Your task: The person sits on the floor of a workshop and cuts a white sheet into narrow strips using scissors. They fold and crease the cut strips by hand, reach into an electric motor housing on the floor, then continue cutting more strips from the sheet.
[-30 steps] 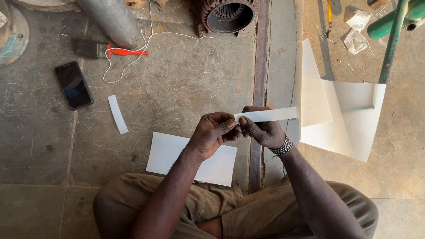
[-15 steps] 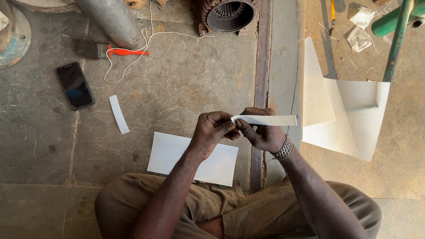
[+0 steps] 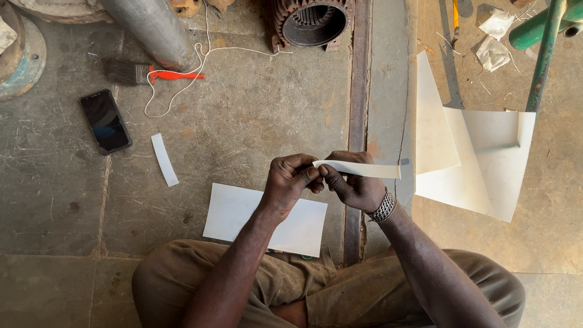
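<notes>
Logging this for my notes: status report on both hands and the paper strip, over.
Left hand and right hand both pinching white paper strip at its left end. Strip held level above white sheet. Nothing obstructing.

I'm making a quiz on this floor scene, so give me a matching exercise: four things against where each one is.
Things:
1 paper strip
2 phone
3 brush
4 white sheet

Places:
A by the grey pipe
B pinched between both hands
C floor, just in front of the knees
D far left, screen dark

Pairs: 1-B, 2-D, 3-A, 4-C
</notes>
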Motion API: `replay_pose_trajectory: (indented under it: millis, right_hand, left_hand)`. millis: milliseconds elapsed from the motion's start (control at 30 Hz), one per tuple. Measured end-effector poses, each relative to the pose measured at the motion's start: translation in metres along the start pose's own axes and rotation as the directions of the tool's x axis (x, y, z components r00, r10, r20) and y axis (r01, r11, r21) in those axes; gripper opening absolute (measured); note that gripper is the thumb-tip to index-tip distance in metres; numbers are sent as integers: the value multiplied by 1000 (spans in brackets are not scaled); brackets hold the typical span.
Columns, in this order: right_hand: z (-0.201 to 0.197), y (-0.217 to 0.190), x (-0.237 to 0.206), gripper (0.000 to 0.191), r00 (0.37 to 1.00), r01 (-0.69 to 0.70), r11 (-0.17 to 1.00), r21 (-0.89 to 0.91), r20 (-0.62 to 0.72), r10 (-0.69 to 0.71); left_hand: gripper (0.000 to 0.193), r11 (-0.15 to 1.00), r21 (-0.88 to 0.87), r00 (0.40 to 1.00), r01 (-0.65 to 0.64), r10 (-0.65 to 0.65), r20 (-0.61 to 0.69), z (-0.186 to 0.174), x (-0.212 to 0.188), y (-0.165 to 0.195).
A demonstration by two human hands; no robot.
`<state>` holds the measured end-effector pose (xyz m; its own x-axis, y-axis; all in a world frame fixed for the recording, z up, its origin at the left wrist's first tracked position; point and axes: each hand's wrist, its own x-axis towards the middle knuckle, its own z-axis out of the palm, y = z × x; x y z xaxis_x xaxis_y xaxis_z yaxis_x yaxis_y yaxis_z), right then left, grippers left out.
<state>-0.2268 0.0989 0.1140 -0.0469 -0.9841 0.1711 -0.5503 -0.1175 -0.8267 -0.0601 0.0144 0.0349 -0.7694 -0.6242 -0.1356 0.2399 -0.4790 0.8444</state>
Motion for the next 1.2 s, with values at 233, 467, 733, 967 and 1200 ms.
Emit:
replay_pose_trajectory:
  millis: [233, 467, 733, 967, 1200]
  right_hand:
    - [8, -3, -1, 37, 995, -88, 978, 188, -19, 93]
    - [2, -3, -2, 40, 985, -163, 924, 345, 7, 171]
    - [3, -6, 1, 38, 992, -125, 978, 168, 11, 125]
    - [10, -7, 1, 35, 998, -64, 998, -29, -28, 63]
    - [13, -7, 1, 34, 999, -46, 999, -12, -23, 46]
  left_hand:
    - [15, 980, 188, 994, -59, 76, -81, 10, -2, -3]
    - [17, 948, -306, 994, 90, -65, 91, -7, 2, 0]
    - [17, 918, -380, 991, 119, -87, 100, -12, 2, -10]
    - [13, 994, -102, 999, 40, -40, 1, -11, 3, -3]
    - [10, 998, -51, 999, 26, -27, -22, -6, 1, -1]
